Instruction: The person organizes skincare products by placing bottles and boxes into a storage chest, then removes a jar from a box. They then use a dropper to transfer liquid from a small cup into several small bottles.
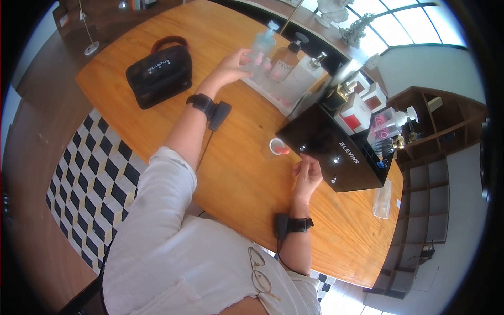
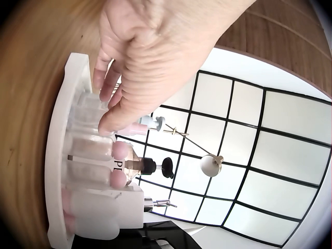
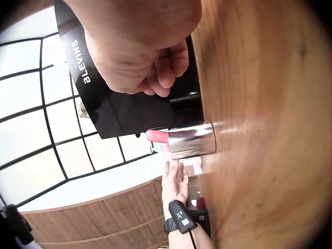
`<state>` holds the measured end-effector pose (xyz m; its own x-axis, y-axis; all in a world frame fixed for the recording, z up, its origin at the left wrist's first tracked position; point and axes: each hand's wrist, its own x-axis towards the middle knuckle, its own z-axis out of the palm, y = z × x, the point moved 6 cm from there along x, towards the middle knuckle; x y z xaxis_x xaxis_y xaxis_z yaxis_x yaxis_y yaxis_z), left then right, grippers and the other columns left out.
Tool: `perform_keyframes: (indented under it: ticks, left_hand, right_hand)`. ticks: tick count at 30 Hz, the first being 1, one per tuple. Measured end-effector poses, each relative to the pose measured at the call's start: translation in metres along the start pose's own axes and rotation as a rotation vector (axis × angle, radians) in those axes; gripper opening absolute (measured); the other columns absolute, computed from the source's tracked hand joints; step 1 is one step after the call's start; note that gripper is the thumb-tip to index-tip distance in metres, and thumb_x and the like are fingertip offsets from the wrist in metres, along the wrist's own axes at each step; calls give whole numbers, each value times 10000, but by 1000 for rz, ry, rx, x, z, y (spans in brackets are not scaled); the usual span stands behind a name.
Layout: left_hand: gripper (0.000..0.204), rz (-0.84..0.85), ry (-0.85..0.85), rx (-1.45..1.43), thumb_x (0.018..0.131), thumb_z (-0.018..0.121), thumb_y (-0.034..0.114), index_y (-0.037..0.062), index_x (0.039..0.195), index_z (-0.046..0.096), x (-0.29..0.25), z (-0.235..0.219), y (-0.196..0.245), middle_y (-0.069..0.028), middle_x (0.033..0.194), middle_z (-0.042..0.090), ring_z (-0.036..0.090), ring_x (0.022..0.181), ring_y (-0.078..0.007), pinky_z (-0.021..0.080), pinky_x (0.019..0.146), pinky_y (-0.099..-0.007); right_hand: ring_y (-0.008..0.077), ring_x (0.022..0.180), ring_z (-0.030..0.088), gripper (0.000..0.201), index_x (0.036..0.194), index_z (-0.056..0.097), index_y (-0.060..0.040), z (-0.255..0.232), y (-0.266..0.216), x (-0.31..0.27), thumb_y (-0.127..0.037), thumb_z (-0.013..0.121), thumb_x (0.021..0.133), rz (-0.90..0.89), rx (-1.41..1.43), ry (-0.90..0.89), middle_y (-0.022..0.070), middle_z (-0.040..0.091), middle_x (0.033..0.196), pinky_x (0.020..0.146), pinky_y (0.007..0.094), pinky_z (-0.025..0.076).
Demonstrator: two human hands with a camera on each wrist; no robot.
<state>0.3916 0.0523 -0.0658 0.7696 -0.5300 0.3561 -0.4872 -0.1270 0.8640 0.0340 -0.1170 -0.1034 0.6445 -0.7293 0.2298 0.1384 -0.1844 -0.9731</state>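
Observation:
My left hand (image 1: 231,70) is at the left end of a white tray (image 2: 54,155). In the left wrist view, the thumb and fingers of this hand (image 2: 150,57) pinch the top of a small frosted bottle (image 2: 85,115), partly hidden by them. Beside it stand frosted bottles with pink round caps (image 2: 120,151). My right hand (image 1: 308,176) hovers by the black box's front, its fingers loosely curled and holding nothing. Near it, a shiny metal cup (image 3: 192,140) stands upright with a pink-tipped item (image 3: 157,136) sticking out.
A black pouch (image 1: 160,73) lies at the table's left. Pump bottles (image 1: 284,64) stand at the back. The black box (image 1: 331,152) holds white boxes and several bottles. A clear case (image 1: 382,200) lies near the right edge of the wooden table (image 1: 236,173).

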Motion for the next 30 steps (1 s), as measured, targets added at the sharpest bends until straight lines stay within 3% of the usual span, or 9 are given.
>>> perform_keyframes:
  ticks: [8,14,17,23,30]
  left_hand:
    - [703,10,-33,13,788,794,125,109,1417,480,6,8,-1,-136,1229,632,605,1151,-256,493,986,-372]
    - [634,11,10,12,810,771,137,71,1385,514,8,15,-17,-180,1185,650,625,1120,-296,509,924,-378]
    - [654,-5,8,24,818,774,127,111,1405,485,9,19,-23,-132,1183,653,627,1096,-240,526,928,-357]
    - [629,7,33,9,828,769,129,99,1391,490,8,19,-20,-131,1174,658,643,1058,-234,533,912,-347]
    - [705,22,123,-59,881,760,256,83,1454,388,12,-1,-15,-141,1189,653,636,1106,-233,517,932,-352]
  right_hand:
    - [42,537,496,193,984,664,-11,0,5,-1,-197,615,1007,48,-11,7,6,616,653,516,189,389]
    - [40,537,492,209,985,666,-10,-3,7,0,-211,617,1008,56,-30,21,7,617,655,516,190,382]
    - [39,537,488,208,984,666,-9,-3,5,0,-209,617,1008,53,-27,21,6,614,654,515,192,377]
    - [39,538,482,203,982,668,-8,-2,1,0,-202,617,1008,49,-11,18,5,611,652,515,189,371]
    - [40,539,483,198,981,668,-9,-2,2,0,-198,618,1008,44,-12,17,4,612,655,516,189,372]
